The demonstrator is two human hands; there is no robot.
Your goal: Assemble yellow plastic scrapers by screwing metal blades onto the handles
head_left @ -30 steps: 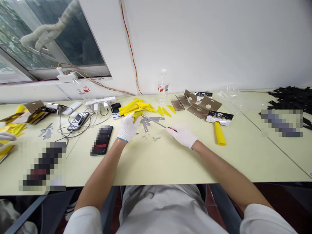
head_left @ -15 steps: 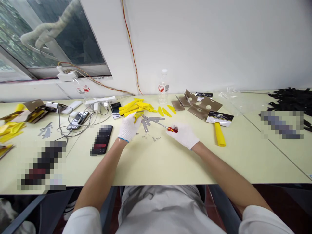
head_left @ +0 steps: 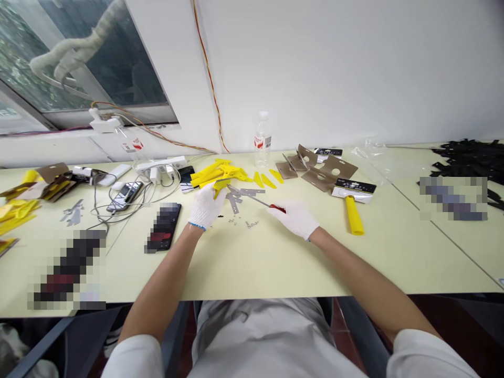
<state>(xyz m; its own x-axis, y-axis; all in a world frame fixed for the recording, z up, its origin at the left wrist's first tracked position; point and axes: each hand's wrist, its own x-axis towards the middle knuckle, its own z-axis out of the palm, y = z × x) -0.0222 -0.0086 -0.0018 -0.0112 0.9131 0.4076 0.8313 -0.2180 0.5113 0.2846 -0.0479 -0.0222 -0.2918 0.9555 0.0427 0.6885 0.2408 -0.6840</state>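
My left hand [head_left: 207, 208], in a white glove, is closed around a yellow plastic piece [head_left: 221, 185] that looks like a scraper handle. My gloved right hand [head_left: 298, 217] grips a screwdriver [head_left: 277, 208] by its red handle, its shaft slanting up and left towards the left hand. Where the screwdriver's tip ends is hard to make out. Flat grey metal strips [head_left: 235, 201] lie fanned out between my hands. Small screws [head_left: 252, 224] are scattered nearer to me. Behind the left hand is a pile of yellow plastic handles [head_left: 220, 170], with loose yellow pieces [head_left: 268, 181] beside it.
A phone [head_left: 163, 227] and tangled cables around a power strip [head_left: 179, 163] lie left. A plastic bottle [head_left: 262, 140] stands by the wall. Right are brown cardboard packs [head_left: 331, 172], a yellow-handled packaged tool [head_left: 355, 215] and a heap of black parts [head_left: 468, 160].
My right hand has turned slightly over the screwdriver, and less of the red handle shows. The left hand stays closed on the yellow piece. The whole view has shifted a little.
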